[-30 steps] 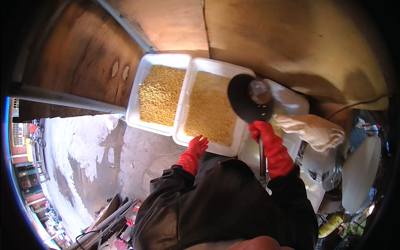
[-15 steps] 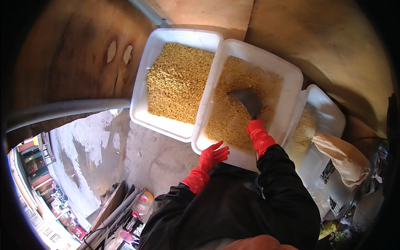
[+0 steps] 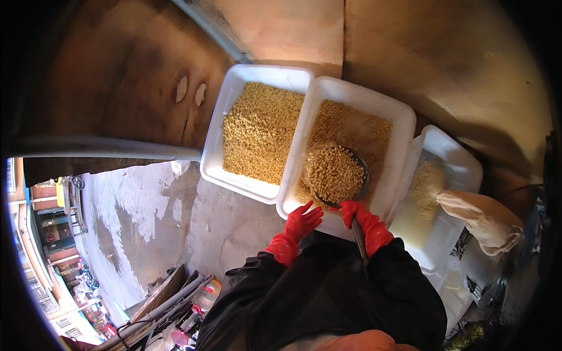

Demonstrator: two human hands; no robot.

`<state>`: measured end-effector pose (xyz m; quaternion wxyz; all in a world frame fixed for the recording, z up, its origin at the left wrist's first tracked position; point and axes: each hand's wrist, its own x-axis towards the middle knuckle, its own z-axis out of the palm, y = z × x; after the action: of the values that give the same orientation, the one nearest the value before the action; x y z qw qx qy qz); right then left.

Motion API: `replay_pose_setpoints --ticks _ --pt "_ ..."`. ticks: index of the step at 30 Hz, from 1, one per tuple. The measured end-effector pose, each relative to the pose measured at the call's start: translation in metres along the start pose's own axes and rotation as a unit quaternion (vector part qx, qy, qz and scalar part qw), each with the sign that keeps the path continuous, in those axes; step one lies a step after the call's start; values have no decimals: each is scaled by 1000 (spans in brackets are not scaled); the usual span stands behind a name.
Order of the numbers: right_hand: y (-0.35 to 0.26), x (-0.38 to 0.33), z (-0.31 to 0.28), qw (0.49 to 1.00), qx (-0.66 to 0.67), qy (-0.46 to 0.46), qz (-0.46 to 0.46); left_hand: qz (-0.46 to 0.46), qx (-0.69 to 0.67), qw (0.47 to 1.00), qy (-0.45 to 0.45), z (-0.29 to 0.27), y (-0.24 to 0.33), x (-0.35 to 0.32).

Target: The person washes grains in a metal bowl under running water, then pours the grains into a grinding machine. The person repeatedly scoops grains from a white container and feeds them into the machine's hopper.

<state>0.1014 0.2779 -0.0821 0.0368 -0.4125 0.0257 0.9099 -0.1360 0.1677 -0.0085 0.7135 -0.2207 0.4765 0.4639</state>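
Observation:
My right hand (image 3: 364,221), in a red rubber glove, grips the dark handle of a large scoop (image 3: 366,177). Heaped yellow beans (image 3: 333,171) that look like soybeans fill its round bowl. The scoop is over the near part of the middle white tub (image 3: 404,111), where more beans lie in cloudy water. My left hand (image 3: 302,221), also red-gloved, is open with fingers spread beside that tub's near rim and holds nothing. Whether it touches the rim I cannot tell.
On the left, a second white tub (image 3: 209,155) holds a deep layer of beans (image 3: 260,131). To the right stands a third tub (image 3: 462,153) with beans in liquid, a tan cloth sack (image 3: 483,216) beside it. Wooden panels rise behind; pipes and boards (image 3: 167,301) lie lower left.
The scoop has come up from the beans toward me, its bowl now facing up and full. My right hand has moved nearer my body. My left hand stays open, almost in place.

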Motion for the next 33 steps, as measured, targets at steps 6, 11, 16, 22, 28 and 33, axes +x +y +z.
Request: replay_pose_setpoints --ticks 6,11,16,22,28,33 --pt "-3 -140 90 945 285 -120 102 19 -43 999 18 -36 -21 -12" --pt "-9 -268 138 937 263 -216 79 38 11 998 54 -64 -17 -12" --pt "-11 -428 192 928 275 -249 -38 83 29 994 67 -42 -21 -39" --pt "5 -599 231 871 298 -333 -204 80 31 995 -52 -27 -43 -22" --pt "2 -733 207 813 256 -309 -422 88 96 990 -49 -3 -71 20" --pt "30 -826 149 809 246 -325 -424 88 134 986 -49 30 -101 9"
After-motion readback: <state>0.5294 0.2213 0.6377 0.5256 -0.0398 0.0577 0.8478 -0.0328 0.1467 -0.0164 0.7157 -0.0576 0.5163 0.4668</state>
